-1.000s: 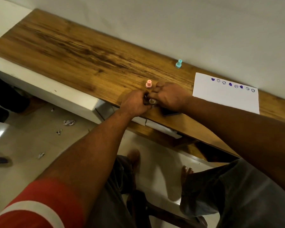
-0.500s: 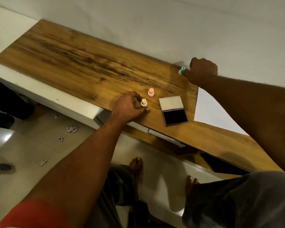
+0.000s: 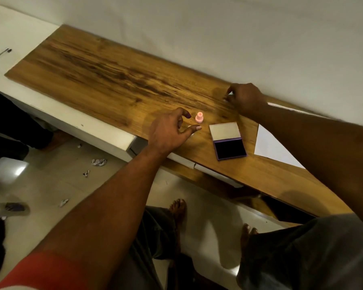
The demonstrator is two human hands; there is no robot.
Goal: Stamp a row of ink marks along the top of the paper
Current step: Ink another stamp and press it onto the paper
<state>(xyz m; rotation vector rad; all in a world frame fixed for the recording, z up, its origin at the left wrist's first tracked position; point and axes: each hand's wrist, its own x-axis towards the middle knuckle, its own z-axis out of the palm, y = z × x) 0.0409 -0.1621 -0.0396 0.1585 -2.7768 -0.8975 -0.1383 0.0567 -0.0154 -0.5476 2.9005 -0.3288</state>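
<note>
A white paper point(image 3: 267, 146) lies on the wooden desk point(image 3: 105, 80), right of an open purple ink pad point(image 3: 228, 141); my right forearm covers most of the sheet and its stamped top edge. My right hand point(image 3: 246, 98) is closed near the wall around a teal stamp point(image 3: 230, 93), of which only a sliver shows. My left hand point(image 3: 169, 132) hovers with fingers spread over a beige stamp point(image 3: 189, 127), which is mostly hidden under the thumb. A pink stamp point(image 3: 199, 117) stands upright just beyond that hand.
The desk runs along a white wall point(image 3: 218, 34), with a white ledge point(image 3: 71, 124) below its front edge. Paper scraps point(image 3: 99, 162) and a sandal point(image 3: 8, 209) lie on the tiled floor. My bare feet point(image 3: 177, 208) rest under the desk.
My left hand has let go of the beige stamp and spread its fingers. My right hand stays closed on the teal stamp near the wall. The view has shifted down and right.
</note>
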